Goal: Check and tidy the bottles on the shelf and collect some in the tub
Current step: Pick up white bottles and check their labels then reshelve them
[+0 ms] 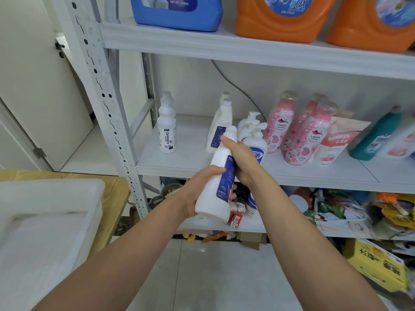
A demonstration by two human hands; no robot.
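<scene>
A tall white bottle with a dark blue label (216,185) is held tilted in front of the middle shelf (193,167). My left hand (197,189) grips its lower body from the left. My right hand (241,160) wraps round its neck and upper body from the right. On the shelf behind stand white "Oil enemy" bottles (166,131), two more white bottles with blue labels (219,124), white pump bottles (254,138) and pink bottles (298,131). A white plastic tub (74,198) sits at the lower left.
The tub rests on a wooden table (116,194) left of the grey shelf post (112,122). Blue and orange detergent jugs (283,16) fill the top shelf. A pouch (334,144) and a teal bottle (377,135) stand at right. Clutter crowds the lower shelf (336,209).
</scene>
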